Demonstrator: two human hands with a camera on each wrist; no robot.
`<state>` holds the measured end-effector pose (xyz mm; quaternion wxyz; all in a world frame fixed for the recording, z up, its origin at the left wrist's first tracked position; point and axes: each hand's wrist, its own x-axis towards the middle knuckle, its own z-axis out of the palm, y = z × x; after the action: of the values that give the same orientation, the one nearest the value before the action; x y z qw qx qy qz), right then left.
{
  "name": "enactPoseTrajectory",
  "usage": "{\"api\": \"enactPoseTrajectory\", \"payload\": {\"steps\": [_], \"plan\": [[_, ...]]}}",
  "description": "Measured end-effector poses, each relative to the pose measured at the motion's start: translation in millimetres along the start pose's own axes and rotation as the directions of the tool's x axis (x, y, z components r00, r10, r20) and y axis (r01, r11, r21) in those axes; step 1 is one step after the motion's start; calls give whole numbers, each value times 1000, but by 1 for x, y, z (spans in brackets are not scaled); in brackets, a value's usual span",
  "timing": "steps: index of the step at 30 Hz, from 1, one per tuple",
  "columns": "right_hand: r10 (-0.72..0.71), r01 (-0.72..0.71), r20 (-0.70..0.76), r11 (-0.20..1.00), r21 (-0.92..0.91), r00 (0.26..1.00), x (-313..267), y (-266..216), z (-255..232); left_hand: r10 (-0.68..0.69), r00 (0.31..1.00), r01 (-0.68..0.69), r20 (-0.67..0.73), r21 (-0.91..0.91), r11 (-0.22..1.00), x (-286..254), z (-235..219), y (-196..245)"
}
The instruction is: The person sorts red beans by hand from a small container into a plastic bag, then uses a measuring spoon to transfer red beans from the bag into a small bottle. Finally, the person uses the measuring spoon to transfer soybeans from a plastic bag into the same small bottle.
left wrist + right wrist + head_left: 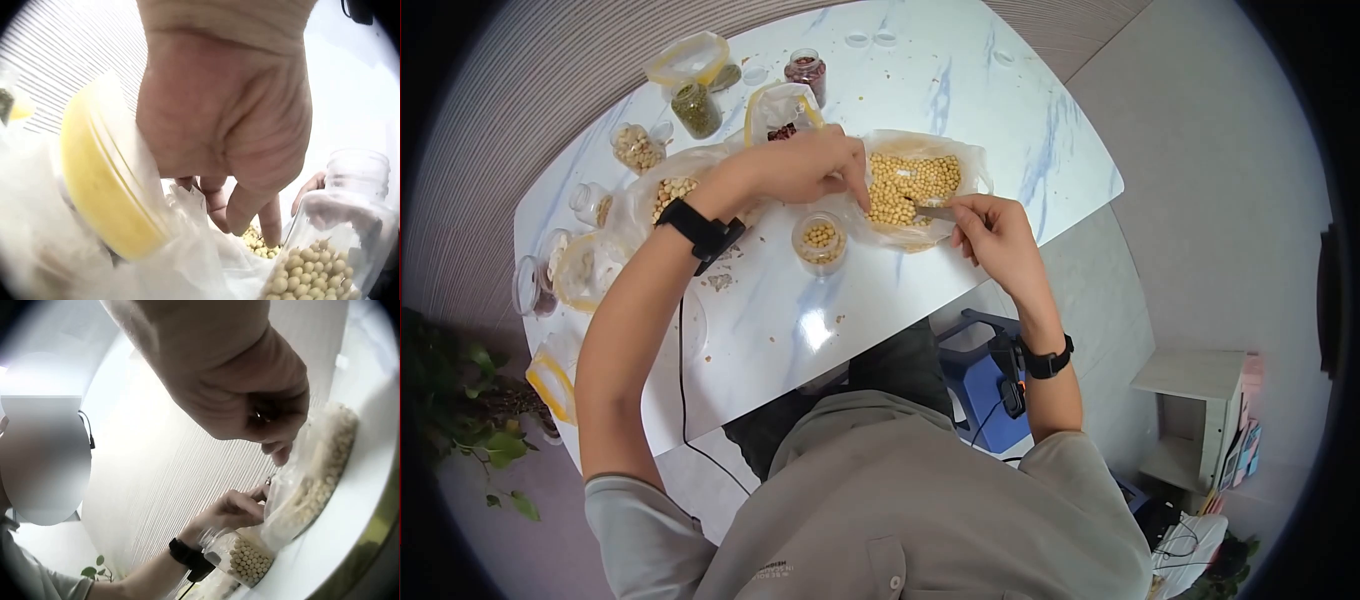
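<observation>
A clear plastic bag [970, 165] of pale yellow soybeans [915, 178] lies spread wide on the table. At its left rim is my left hand [805, 165], fingers pointing down and holding the edge beside the beans. My right hand [1003, 240] grips the handle of a metal spoon [937, 212] at the bag's right side; the spoon's bowl is down among the beans. In front of the bag stands an uncapped clear jar [359, 209], partly filled with soybeans [250, 559]. The left wrist view shows this jar close beside my left fingers [272, 222].
Left of the bag are another bag [635, 200] with pale beans, a yellow-edged bag [758, 112] of dark red beans, a red-bean jar [806, 72] and a green-bean jar [696, 110]. Lids [857, 40] lie at the back. A blue stool [985, 395] stands under the front edge.
</observation>
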<state>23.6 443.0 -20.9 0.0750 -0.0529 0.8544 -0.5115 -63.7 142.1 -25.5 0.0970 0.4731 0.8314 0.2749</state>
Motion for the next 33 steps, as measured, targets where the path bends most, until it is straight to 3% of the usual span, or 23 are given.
{"api": "enactPoseTrajectory", "payload": {"steps": [1, 4, 7, 10, 13, 17, 18, 21, 30, 33], "plan": [[54, -60, 41, 983, 173, 998, 5, 7, 1, 20, 998, -20, -64, -11, 1000, -1, -5, 3], [126, -137, 53, 895, 424, 991, 8, 19, 0, -93, 954, 44, -285, -173, 984, -19, -19, 20], [152, -177, 92, 808, 562, 984, 10, 28, -5, -348, 857, 171, -379, -429, 887, -51, -18, 47], [124, -167, 112, 752, 638, 986, 10, 32, -9, -564, 810, 414, -162, -523, 745, -86, -12, 59], [125, -168, 111, 722, 671, 986, 9, 33, -10, -515, 855, 451, -62, -399, 798, -102, -4, 78], [85, -140, 113, 697, 703, 990, 8, 29, -8, -523, 851, 484, -54, -310, 819, -92, 22, 83], [77, -133, 112, 694, 707, 991, 8, 29, -8, -569, 822, 517, -40, -368, 773, -86, 27, 83], [60, -122, 111, 677, 726, 992, 6, 25, -8, -584, 806, 547, -102, -252, 799, -74, 36, 79], [29, -90, 95, 657, 748, 995, -2, 11, -14, -560, 800, 545, -217, -127, 829, -55, 30, 93], [21, -75, 82, 668, 740, 996, -3, 8, -13, -398, 825, 406, -401, -70, 911, -52, 46, 79]]}}
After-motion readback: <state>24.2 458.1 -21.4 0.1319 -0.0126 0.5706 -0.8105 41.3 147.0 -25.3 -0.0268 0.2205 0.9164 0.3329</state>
